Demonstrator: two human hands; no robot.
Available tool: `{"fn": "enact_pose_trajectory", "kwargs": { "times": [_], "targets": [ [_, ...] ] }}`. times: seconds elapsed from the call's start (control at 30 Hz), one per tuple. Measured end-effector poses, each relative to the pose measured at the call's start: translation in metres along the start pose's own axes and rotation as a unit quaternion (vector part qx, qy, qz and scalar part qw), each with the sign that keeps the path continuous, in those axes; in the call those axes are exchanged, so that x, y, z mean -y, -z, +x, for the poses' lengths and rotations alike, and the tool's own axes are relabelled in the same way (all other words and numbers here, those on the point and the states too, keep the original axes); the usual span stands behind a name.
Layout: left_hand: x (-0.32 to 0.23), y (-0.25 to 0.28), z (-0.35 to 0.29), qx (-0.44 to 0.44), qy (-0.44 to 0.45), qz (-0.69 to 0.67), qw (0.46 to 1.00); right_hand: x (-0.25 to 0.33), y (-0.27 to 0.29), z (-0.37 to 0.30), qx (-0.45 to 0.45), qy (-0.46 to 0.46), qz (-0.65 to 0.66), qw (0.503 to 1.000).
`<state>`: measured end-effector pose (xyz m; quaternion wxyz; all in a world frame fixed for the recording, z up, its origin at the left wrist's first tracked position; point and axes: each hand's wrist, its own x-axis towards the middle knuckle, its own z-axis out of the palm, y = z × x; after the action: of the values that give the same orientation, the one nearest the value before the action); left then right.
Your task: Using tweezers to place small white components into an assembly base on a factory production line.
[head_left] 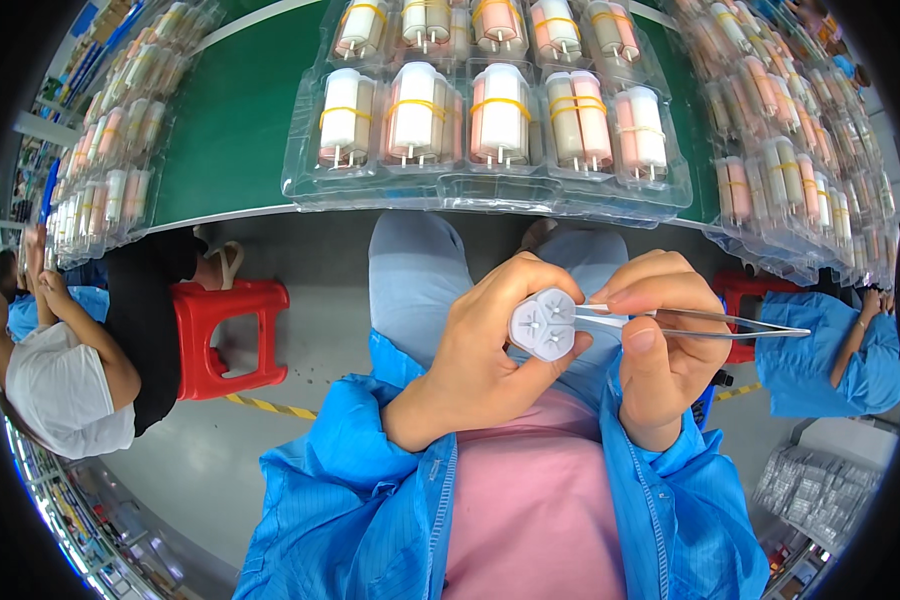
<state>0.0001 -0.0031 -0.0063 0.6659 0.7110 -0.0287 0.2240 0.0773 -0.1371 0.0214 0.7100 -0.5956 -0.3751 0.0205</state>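
In the middle, my left hand [485, 345] is closed round a white three-lobed plastic piece [543, 325]. Its end faces up and shows small details in each lobe; the rest of it is hidden in the palm. Just to the right, my right hand [670, 335] pinches a pair of metal tweezers [760, 328] between thumb and fingers. Their joined end points right. Narrow pale tips on the left reach close to the white piece, and I cannot tell whether they touch it. Both hands are above my lap.
Beyond my knees, a clear plastic tray [490, 190] on a green table [225, 130] holds several white, grey and pink tube bundles with yellow bands. More loaded trays [100, 190] stand left and right. Seated people flank me, with a red stool [230, 335] at left.
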Motion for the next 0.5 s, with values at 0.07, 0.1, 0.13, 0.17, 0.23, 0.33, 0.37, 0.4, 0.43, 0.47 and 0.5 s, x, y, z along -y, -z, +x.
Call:
{"fn": "enact_pose_trajectory", "kwargs": {
  "times": [0.07,0.1,0.13,0.17,0.23,0.33,0.37,0.4,0.43,0.47,0.5],
  "targets": [
    [0.0001,-0.0001,0.0004,0.002,-0.004,-0.014,1.000,0.0010,-0.0008,0.0001,-0.005,-0.002,-0.003,1.000],
    [-0.0004,0.0002,0.0006,0.005,-0.003,-0.022,1.000,0.0015,-0.0013,0.0002,-0.007,-0.002,-0.004,1.000],
    [-0.0007,0.0006,0.0008,0.007,-0.003,-0.030,1.000,0.0020,-0.0018,0.0002,-0.010,-0.007,-0.001,1.000],
    [-0.0004,0.0010,0.0006,0.009,-0.002,-0.037,0.999,0.0025,-0.0023,0.0002,-0.013,-0.011,0.003,1.000],
    [0.0009,0.0020,-0.0002,0.013,0.000,-0.050,0.999,0.0037,-0.0035,0.0005,-0.017,-0.017,0.008,1.000],
    [0.0010,0.0036,-0.0010,0.019,0.011,-0.073,0.997,0.0055,-0.0047,0.0013,-0.017,-0.022,0.012,1.000],
    [0.0004,0.0043,-0.0014,0.023,0.024,-0.091,0.995,0.0062,-0.0049,0.0015,-0.016,-0.023,0.012,1.000],
    [0.0005,0.0046,-0.0021,0.028,0.037,-0.110,0.993,0.0062,-0.0049,0.0013,-0.016,-0.023,0.012,1.000],
    [0.0004,0.0047,-0.0027,0.033,0.050,-0.129,0.990,0.0061,-0.0051,0.0010,-0.017,-0.025,0.013,0.999],
    [-0.0009,0.0044,-0.0027,0.034,0.070,-0.151,0.985,0.0061,-0.0053,0.0007,-0.019,-0.027,0.014,0.999],
    [-0.0036,0.0040,-0.0026,0.034,0.091,-0.172,0.980,0.0061,-0.0055,0.0005,-0.021,-0.029,0.016,0.999]
  ]
}}
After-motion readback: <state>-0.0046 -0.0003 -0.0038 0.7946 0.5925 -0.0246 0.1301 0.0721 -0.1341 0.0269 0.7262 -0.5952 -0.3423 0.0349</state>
